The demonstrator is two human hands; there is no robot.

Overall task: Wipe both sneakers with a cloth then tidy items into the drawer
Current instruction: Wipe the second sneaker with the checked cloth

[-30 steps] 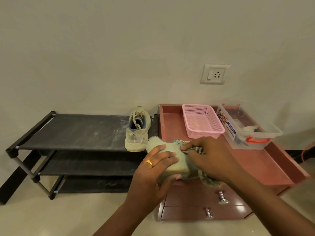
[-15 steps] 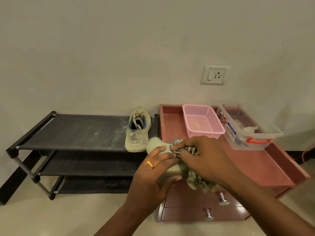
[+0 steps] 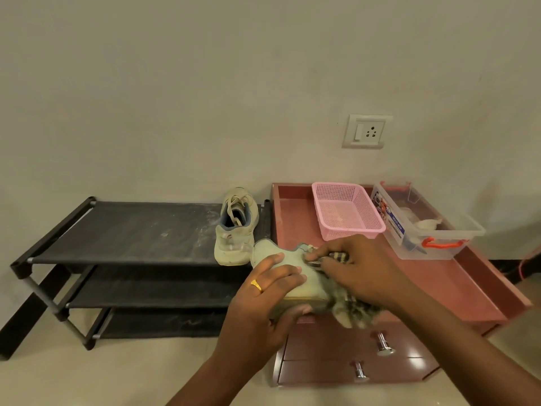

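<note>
Nearest the viewer, two drawer fronts (image 3: 351, 350) with metal knobs sit closed below a red surface (image 3: 456, 276) that has a raised rim on its left, back and right edges. Above its front left corner, the left hand (image 3: 263, 300) grips a pale sneaker (image 3: 295, 276), fingers (image 3: 288, 275) curled over the top and thumb underneath; the shoe's long axis runs near to far, leaning slightly left. The right hand (image 3: 360, 271) presses a striped cloth (image 3: 351, 310) against the shoe's right side, fingers closed on the fabric. Bare surface lies open to the right. Farther back stand a pink basket (image 3: 348, 212) and a clear box (image 3: 424, 227). The second sneaker (image 3: 235, 227) rests on a black rack (image 3: 128, 232), heel toward the viewer.
</note>
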